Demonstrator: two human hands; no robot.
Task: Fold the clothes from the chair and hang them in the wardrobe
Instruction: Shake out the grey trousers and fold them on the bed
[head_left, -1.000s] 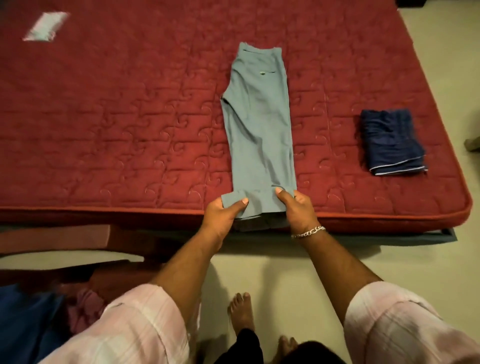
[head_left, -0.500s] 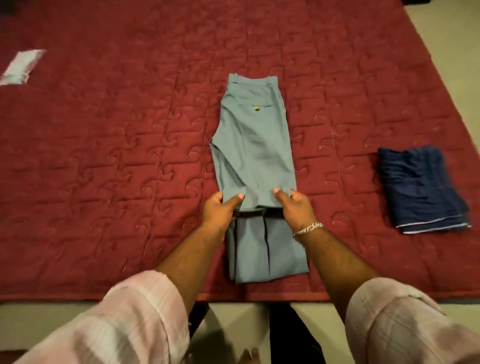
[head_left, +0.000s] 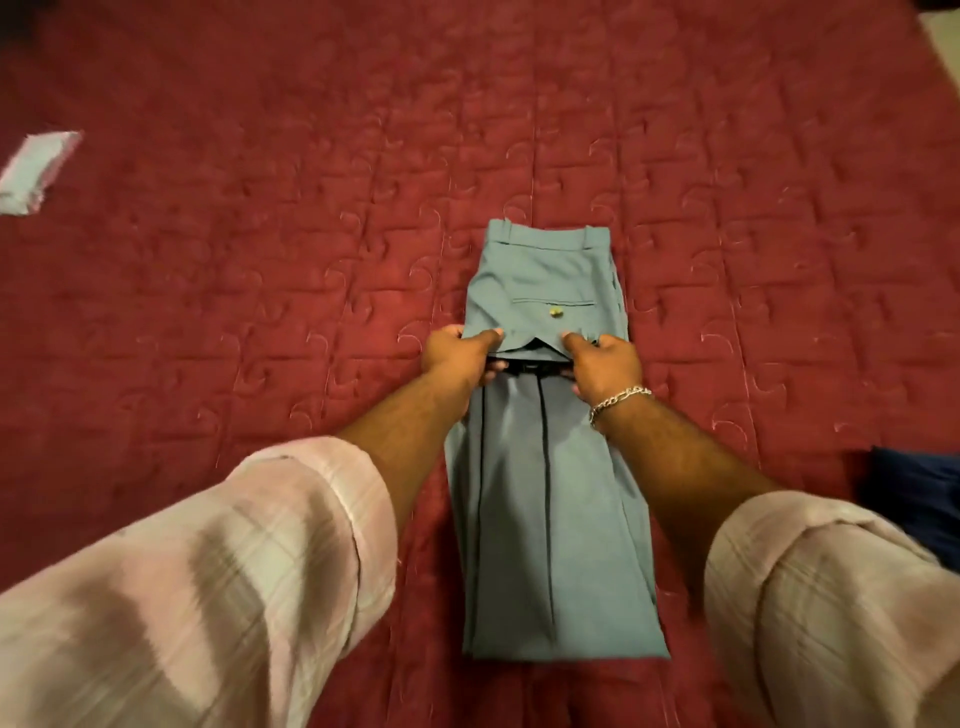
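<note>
Head view puts our left hand (head_left: 457, 353) and right hand (head_left: 605, 366) side by side at the centre of the frame, each pinching the folded edge of the grey-blue cotton trousers (head_left: 550, 499), thumbs on top and fingers tucked beneath the cloth. We wear a silver chain bracelet (head_left: 618, 402) on the right wrist, and pale pink checked sleeves (head_left: 208, 571) are rolled up on both forearms, filling the lower corners of the frame.

Between our hands the trousers lie flat, lengthwise down the middle of the frame, the waistband end toward the top. Just above our fingers we see the back pocket with its small brass button (head_left: 555, 311). Below our hands the doubled legs run to the lower centre, creased with dark lines.

Under everything we have the dark red quilted mattress (head_left: 260, 260). At the right edge a folded navy blue garment (head_left: 919, 493) lies apart from the trousers. At the upper left edge sits a small pale packet (head_left: 34, 174), blurred.
</note>
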